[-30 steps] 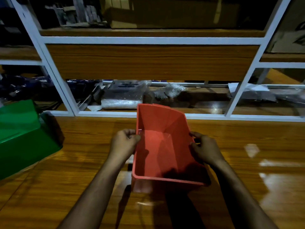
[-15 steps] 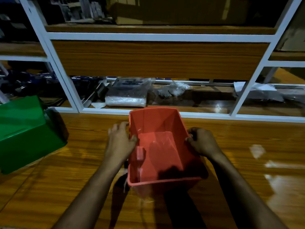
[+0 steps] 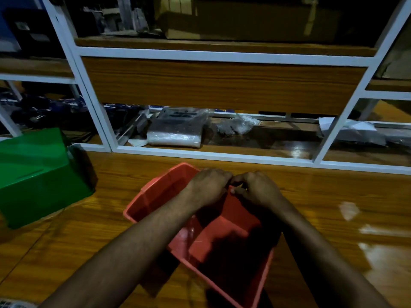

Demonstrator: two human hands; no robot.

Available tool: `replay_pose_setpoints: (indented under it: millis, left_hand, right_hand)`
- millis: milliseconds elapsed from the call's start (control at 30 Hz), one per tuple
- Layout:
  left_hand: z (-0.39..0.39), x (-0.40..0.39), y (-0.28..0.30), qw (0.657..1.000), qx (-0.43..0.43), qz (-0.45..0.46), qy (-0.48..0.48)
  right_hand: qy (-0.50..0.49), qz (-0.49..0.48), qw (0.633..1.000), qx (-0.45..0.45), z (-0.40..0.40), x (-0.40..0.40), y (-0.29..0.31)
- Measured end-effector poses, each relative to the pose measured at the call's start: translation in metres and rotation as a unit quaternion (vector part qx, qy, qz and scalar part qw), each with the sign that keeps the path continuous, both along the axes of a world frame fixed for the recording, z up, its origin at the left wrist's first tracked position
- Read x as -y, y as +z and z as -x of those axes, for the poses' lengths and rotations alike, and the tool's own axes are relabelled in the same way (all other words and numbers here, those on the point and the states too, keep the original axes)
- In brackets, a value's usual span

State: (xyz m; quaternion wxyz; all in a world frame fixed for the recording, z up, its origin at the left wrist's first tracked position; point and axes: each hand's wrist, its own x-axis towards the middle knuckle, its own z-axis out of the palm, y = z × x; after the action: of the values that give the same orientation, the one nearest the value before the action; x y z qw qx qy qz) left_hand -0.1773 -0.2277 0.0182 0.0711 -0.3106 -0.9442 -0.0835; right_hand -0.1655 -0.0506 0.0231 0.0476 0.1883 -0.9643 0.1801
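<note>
**A:** Judging by the hands, how far along is this?

**B:** Midway at most, I'd guess. The red rectangular plastic bin (image 3: pixel 155 196) sits on the glossy wooden table (image 3: pixel 322 196), turned cornerwise to the person, with nothing visible inside. The left hand (image 3: pixel 209 187) and right hand (image 3: pixel 259 192) meet at its far rim. Their fingers are curled tight over the edge and grip it, knuckles almost touching. Whether something small is pinched there too, I cannot tell.

**A:** What's left?

**B:** Probably finishing the work at that rim, then squaring the bin up.

**A:** Room to move?

**B:** Plenty of bare tabletop to the right. The green plastic bin (image 3: pixel 40 174) lies well apart on the left. The white shelf frame (image 3: pixel 222 155) runs near, just beyond the hands, so pushing away is limited.
</note>
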Motion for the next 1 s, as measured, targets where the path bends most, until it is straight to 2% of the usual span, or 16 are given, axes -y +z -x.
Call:
replay_pose_setpoints:
  millis: [100,200,333,533,667,767,833,900,1000]
  left_hand:
    - [0.005,0.007,-0.002,0.999,-0.021,0.039,0.006]
    - [0.012,0.018,-0.009,0.998,-0.042,0.047,0.014]
    - [0.021,0.036,-0.011,0.991,-0.074,0.075,0.088]
    - [0.026,0.058,-0.008,0.978,-0.005,0.043,0.203]
    - [0.019,0.064,-0.013,0.951,0.099,-0.078,0.283]
    - [0.010,0.065,-0.019,0.927,0.140,-0.135,0.319]
    - [0.004,0.065,-0.023,0.907,0.169,-0.196,0.334]
    - [-0.002,0.065,-0.026,0.869,0.206,-0.292,0.342]
    - [-0.009,0.066,-0.026,0.790,0.276,-0.424,0.346]
  right_hand:
    - [-0.044,-0.013,0.998,-0.051,-0.002,-0.002,-0.002]
    - [-0.048,0.002,0.996,-0.070,-0.003,-0.009,-0.006]
    - [-0.036,0.005,0.996,-0.076,-0.002,-0.018,-0.006]
    - [-0.065,-0.015,0.995,-0.068,-0.010,-0.021,-0.007]
    - [-0.098,-0.021,0.994,-0.031,-0.013,-0.021,-0.019]
    - [-0.114,0.038,0.991,-0.063,-0.012,-0.025,-0.031]
    - [-0.154,0.111,0.979,-0.077,-0.013,-0.031,-0.036]
    - [-0.200,0.200,0.958,-0.053,-0.015,-0.037,-0.038]
    - [-0.264,0.270,0.925,0.038,-0.018,-0.040,-0.039]
